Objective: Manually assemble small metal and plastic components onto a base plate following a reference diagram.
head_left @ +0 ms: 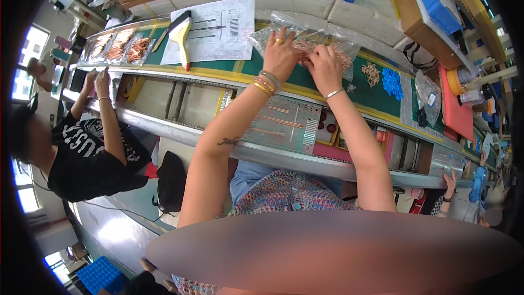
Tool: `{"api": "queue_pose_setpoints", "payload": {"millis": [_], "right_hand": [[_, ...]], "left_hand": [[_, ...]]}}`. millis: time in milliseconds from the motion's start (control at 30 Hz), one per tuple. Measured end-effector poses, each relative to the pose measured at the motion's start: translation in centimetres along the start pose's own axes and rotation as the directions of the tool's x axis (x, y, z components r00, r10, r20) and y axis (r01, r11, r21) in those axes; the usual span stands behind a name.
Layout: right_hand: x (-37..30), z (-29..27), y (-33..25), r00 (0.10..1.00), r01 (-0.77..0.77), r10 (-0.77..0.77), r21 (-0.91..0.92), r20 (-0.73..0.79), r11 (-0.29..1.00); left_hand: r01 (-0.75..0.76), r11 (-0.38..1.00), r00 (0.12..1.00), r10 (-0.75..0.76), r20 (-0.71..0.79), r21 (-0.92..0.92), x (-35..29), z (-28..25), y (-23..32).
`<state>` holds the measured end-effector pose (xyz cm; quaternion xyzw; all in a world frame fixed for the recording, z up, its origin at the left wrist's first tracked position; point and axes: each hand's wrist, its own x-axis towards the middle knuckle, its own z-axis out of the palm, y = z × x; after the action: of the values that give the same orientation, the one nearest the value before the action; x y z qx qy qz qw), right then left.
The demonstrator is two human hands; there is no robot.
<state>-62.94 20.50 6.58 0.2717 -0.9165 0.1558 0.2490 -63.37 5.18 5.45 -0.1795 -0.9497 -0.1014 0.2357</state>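
Note:
A clear plastic bag (262, 38) of small copper-coloured pieces (344, 60) lies on the green bench strip ahead of me. My left hand (280, 57) grips the bag's left part, its fingers bent over the plastic. At the bag's near edge, my right hand (326, 70) has thumb and fingers drawn together in a pinch among the copper pieces; what sits between the fingertips is too small to make out. Below my wrists, a flat printed circuit board (284, 123) with long copper strips and a white pattern rests across the rails.
A printed drawing sheet (234, 35) with a yellow-handled brush (179, 35) on it lies to the left. Bags of copper parts (117, 46) are farther left. Tan pieces (371, 74) and blue pieces (392, 83) are piled right. A co-worker (90, 147) works at left.

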Motion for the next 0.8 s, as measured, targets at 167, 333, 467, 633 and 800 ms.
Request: {"api": "queue_pose_setpoints", "payload": {"millis": [167,333,467,633,800], "right_hand": [[-1.0,-0.6,1.4,0.989,-0.021,0.044,-0.159,0.142,0.987],[-1.6,-0.5,1.9,0.995,0.061,-0.053,-0.098,0.084,0.993],[-1.3,0.2,2.2,0.991,0.078,-0.075,-0.029,0.111,0.996],[-1.3,0.9,4.0,0.984,0.087,-0.068,-0.110,0.165,0.990],[-0.6,0.7,3.9,0.984,0.150,-0.148,-0.014,0.100,0.989]], "left_hand": [[-0.053,0.977,0.994,0.032,0.103,0.208,0.8,0.6,1.7],[-0.033,0.991,0.989,0.051,-0.137,0.128,0.1,1.6,1.8],[-0.024,0.997,0.985,0.035,-0.171,0.068,-0.3,1.1,1.0],[0.033,0.996,0.980,-0.050,-0.194,-0.088,0.0,0.4,1.6],[0.183,0.926,0.979,-0.203,-0.027,-0.330,-2.4,-1.4,1.6]]}}
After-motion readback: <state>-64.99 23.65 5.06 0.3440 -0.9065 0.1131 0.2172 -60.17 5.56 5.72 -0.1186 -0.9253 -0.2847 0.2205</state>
